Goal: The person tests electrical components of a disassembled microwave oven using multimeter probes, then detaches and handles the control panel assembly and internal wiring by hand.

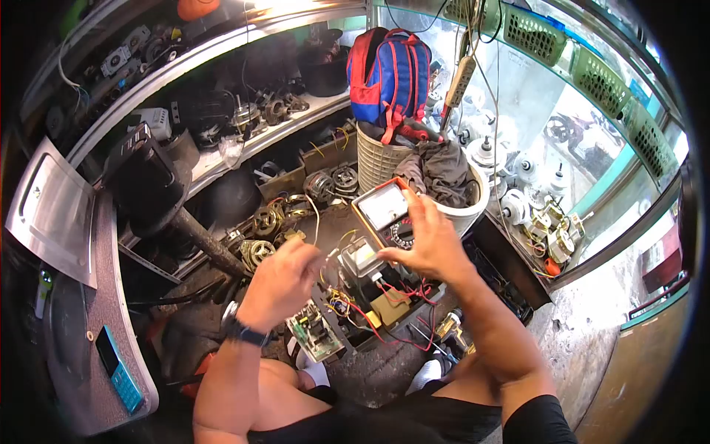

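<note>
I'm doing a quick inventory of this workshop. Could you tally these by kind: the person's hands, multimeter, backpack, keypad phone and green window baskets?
Left hand and right hand: 2
Orange-cased multimeter: 1
Red-and-blue backpack: 1
Keypad phone: 1
Green baskets: 4
Total: 9

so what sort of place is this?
Probably a small electrical repair shop: what looks like a meter in the right hand, an exposed circuit board by the person's feet, motor-like parts on the shelves.
</note>
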Available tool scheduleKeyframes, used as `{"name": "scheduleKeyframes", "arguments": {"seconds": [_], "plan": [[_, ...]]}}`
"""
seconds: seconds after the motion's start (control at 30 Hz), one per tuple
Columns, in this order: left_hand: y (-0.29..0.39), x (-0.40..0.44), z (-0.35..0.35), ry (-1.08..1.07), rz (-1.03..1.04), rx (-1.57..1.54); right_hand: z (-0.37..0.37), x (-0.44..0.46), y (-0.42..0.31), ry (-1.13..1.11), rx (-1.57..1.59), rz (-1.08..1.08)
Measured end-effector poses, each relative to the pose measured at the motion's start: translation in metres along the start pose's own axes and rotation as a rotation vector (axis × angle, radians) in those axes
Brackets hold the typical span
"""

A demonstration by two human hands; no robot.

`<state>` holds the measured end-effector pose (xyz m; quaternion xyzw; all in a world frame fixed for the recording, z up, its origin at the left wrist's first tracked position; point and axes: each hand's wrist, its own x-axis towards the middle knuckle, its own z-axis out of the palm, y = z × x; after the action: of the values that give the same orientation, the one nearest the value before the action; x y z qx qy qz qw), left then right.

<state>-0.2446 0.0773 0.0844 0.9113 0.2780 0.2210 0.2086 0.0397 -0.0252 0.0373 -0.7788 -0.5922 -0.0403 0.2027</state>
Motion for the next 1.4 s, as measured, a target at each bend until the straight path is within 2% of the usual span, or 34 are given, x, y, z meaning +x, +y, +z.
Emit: {"name": "scheduleKeyframes", "arguments": {"seconds": [0.1,0.13,0.23,0.3,0.37,0.43,0.5,0.57,0.63,0.67,0.73,0.77,0.8,0.87,0.9,0.93,0.97,1.03,1.1,1.13,1.2,1.27,1.33,1.37,1.4], "plan": [[-0.068,0.004,0.044,0.179,-0.064,0.167,0.028,0.013,-0.009,-0.014,-0.12,0.064],[-0.077,0.004,0.05,0.177,-0.07,0.162,0.033,0.012,-0.011,-0.004,-0.167,0.105],[-0.094,0.009,0.053,0.068,-0.2,0.1,0.023,0.016,-0.01,-0.079,-0.069,0.159],[-0.095,0.013,0.055,-0.165,-0.289,0.075,0.006,0.019,-0.002,-0.069,-0.015,0.193],[-0.091,0.013,0.057,-0.152,-0.249,0.088,-0.01,0.02,0.017,-0.059,0.221,0.177],[-0.085,0.013,0.053,-0.133,-0.201,0.104,-0.021,0.016,0.044,0.044,0.293,0.109],[-0.082,0.013,0.05,-0.146,-0.22,0.081,-0.053,0.008,0.059,0.015,0.248,0.157],[-0.079,0.009,0.052,-0.072,-0.162,0.064,-0.081,-0.002,0.077,-0.017,0.169,0.199],[-0.062,0.009,0.045,0.157,0.04,0.068,-0.097,-0.015,0.103,0.002,0.059,0.221],[-0.046,0.01,0.036,0.085,0.023,-0.003,-0.106,-0.02,0.112,-0.001,0.106,0.253],[-0.013,0.002,0.016,-0.14,0.029,-0.338,-0.114,-0.025,0.138,-0.006,0.019,0.306],[0.004,-0.006,0.01,-0.321,-0.025,-0.431,-0.113,-0.025,0.147,-0.003,-0.02,0.346],[0.019,-0.012,0.008,-0.342,0.187,-0.583,-0.109,-0.021,0.155,-0.002,-0.092,0.389],[0.043,-0.019,0.005,-0.724,0.329,-0.836,-0.083,-0.008,0.18,0.017,-0.153,0.361],[0.053,-0.026,0.019,-0.797,0.497,-0.863,-0.066,0.002,0.194,0.031,-0.213,0.324],[0.069,-0.031,0.035,-0.867,0.556,-1.016,-0.046,0.015,0.203,0.039,-0.196,0.3],[0.084,-0.045,0.037,-0.789,0.578,-0.937,-0.025,0.029,0.21,0.038,-0.178,0.306],[0.103,-0.051,0.054,-0.766,0.644,-0.87,0.009,0.054,0.212,0.055,-0.167,0.27],[0.109,-0.056,0.072,-0.619,0.664,-0.738,0.03,0.075,0.206,0.023,-0.032,0.333],[0.109,-0.055,0.08,-0.618,0.65,-0.739,0.045,0.086,0.209,0.032,0.016,0.334],[0.104,-0.053,0.091,-0.513,0.634,-0.54,0.062,0.094,0.214,-0.039,-0.033,0.357],[0.096,-0.05,0.095,-0.44,0.574,-0.522,0.072,0.1,0.214,-0.103,-0.151,0.344],[0.092,-0.037,0.085,-0.316,0.512,-0.544,0.07,0.097,0.221,-0.12,-0.109,0.33],[0.09,-0.034,0.084,-0.311,0.507,-0.547,0.058,0.098,0.211,-0.127,-0.066,0.321],[0.087,-0.03,0.083,-0.237,0.441,-0.501,0.045,0.092,0.2,-0.143,-0.161,0.335]]}}
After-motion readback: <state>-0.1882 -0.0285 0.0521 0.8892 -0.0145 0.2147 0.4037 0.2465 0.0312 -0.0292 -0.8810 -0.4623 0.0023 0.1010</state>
